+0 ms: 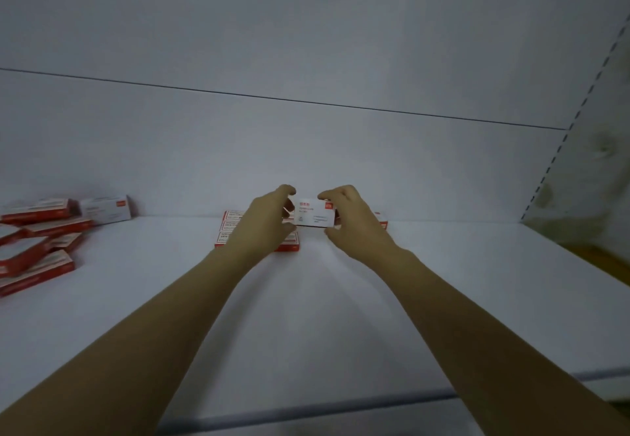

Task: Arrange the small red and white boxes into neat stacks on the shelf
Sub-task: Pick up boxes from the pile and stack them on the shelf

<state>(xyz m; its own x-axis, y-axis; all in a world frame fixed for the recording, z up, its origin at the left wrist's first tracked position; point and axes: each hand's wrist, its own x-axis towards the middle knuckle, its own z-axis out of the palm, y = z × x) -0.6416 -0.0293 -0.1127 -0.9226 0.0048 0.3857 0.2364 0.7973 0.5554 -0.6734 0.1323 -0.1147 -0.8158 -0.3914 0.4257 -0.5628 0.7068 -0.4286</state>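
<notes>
A small white box with red print (313, 213) is held between both hands at the back middle of the white shelf (341, 299). My left hand (264, 222) pinches its left end and my right hand (351, 222) pinches its right end, thumbs below and fingers above. Under and behind my left hand lies a stack of red and white boxes (226, 231), partly hidden. Another red box (381, 222) peeks out behind my right hand.
A loose heap of several red and white boxes (37, 241) lies at the shelf's left end, with one white box (105, 208) upright against the back wall. A perforated shelf upright (559, 149) bounds the right side.
</notes>
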